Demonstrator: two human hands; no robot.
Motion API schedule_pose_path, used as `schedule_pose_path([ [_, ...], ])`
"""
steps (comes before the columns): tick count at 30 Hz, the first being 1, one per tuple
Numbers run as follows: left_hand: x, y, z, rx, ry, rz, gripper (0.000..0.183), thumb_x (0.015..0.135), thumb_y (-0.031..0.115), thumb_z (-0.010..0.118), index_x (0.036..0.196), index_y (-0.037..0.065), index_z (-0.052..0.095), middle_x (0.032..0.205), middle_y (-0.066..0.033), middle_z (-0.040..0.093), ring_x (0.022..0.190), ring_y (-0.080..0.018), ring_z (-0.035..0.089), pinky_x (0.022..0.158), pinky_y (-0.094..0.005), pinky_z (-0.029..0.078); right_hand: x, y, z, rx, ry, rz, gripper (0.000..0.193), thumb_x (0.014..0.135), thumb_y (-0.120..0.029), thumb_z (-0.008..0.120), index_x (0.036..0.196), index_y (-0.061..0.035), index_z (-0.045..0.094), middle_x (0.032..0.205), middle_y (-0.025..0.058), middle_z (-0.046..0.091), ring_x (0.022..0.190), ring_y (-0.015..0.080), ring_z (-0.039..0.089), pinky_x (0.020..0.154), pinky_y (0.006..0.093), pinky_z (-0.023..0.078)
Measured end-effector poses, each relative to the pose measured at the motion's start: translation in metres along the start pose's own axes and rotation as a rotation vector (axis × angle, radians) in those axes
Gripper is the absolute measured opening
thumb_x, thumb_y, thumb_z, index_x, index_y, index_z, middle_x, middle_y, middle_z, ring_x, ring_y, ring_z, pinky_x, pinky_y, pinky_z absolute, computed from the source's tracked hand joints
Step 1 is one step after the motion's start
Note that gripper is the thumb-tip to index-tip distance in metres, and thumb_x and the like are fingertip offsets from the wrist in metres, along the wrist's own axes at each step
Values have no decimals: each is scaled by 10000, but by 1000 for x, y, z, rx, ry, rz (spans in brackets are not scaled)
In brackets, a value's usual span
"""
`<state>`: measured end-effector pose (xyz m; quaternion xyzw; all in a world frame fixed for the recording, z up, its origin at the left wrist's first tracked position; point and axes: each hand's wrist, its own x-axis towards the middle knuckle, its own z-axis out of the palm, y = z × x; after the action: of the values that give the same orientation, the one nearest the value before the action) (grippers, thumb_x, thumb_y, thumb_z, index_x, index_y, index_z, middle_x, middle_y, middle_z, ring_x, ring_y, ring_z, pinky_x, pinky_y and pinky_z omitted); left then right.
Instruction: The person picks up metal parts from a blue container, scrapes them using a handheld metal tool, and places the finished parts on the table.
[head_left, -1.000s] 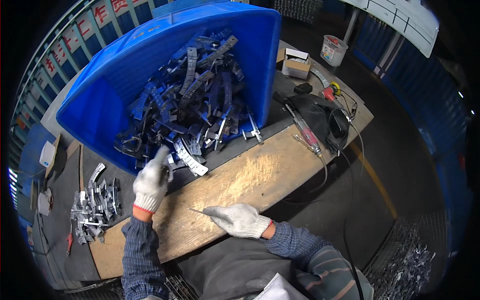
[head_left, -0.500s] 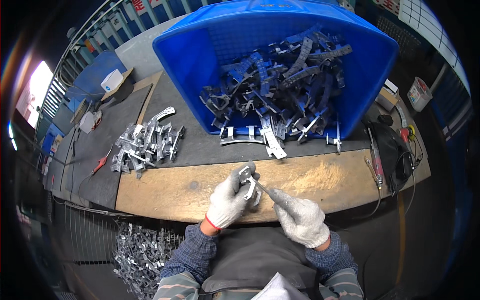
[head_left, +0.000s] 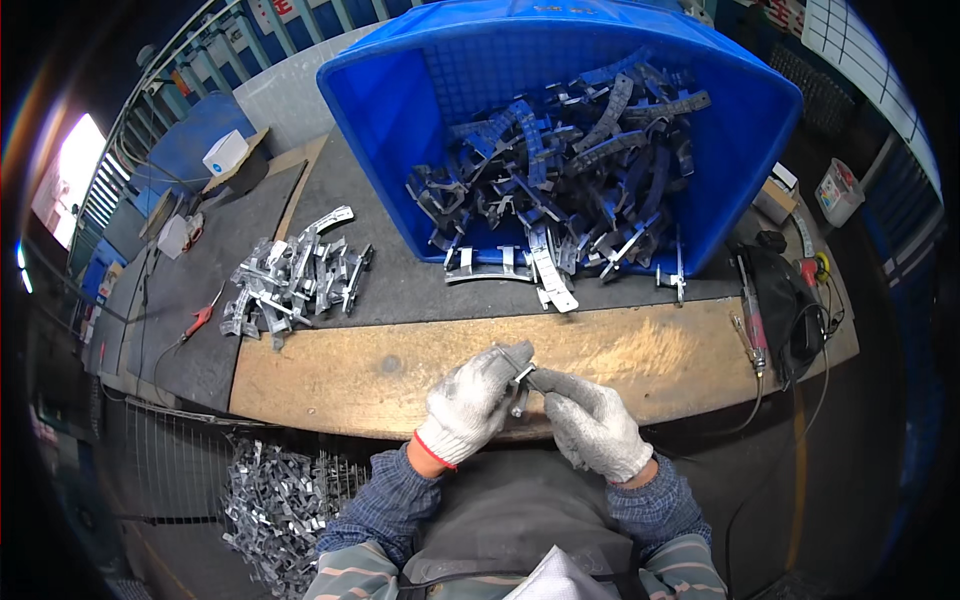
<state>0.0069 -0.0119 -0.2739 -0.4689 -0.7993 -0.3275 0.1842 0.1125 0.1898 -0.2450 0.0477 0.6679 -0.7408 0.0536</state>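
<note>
My left hand (head_left: pixel 466 402), in a white-and-grey work glove, is closed around a small silver metal bracket (head_left: pixel 523 373) above the wooden front strip of the bench. The bracket is turned so that mostly an edge shows, and the fingers cover much of it. My right hand (head_left: pixel 598 428), gloved alike, is closed in a pinch on a thin dark tool, like a slim file, whose exact kind I cannot make out. Its tip meets the bracket, and the fingers of both hands are close together. Left of them, similar brackets (head_left: pixel 300 280) lie heaped on the dark mat.
A big blue bin (head_left: pixel 375 150) lies tipped toward me, full of metal brackets, some spilling out. A red-handled tool (head_left: pixel 200 320) lies at left; an air tool (head_left: pixel 752 325) with a hose lies at right. Below the bench's left edge is a wire basket of metal parts (head_left: pixel 275 510).
My left hand has turned the bracket from its broad face to its edge and moved slightly right. My right hand's fingers have come nearer to the bracket.
</note>
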Motion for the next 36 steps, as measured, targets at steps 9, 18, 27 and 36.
schedule_pose_path([
  [9,-23,5,23,-179,25,-246,627,938,-140,645,1544,-5,558,1209,-179,774,941,-265,797,849,-359,644,1,-9,-15,36,-139,93,407,1113,-180,667,1467,21,672,1061,106,823,858,195,768,797,359,619],
  [18,-9,-28,3,-1177,604,-871,659,1056,114,751,1621,42,418,1304,-143,704,1123,-250,742,967,-410,661,-6,43,-8,-903,189,-406,476,1010,-113,726,1481,-171,692,925,189,787,721,367,758,633,472,604],
  [27,-13,6,2,-1123,583,-852,675,1051,29,712,1639,6,380,1327,-208,701,1183,-369,737,980,-503,645,-2,44,-6,-899,191,-341,371,1043,-140,701,1412,-133,742,1122,208,814,931,378,812,796,440,655],
  [36,9,35,-38,-541,-286,-475,365,790,-187,583,1076,23,670,1055,-159,746,889,-281,772,795,-342,605,19,47,-11,95,-140,300,436,1154,-269,574,1550,-95,624,794,-10,655,551,46,480,503,226,414],
])
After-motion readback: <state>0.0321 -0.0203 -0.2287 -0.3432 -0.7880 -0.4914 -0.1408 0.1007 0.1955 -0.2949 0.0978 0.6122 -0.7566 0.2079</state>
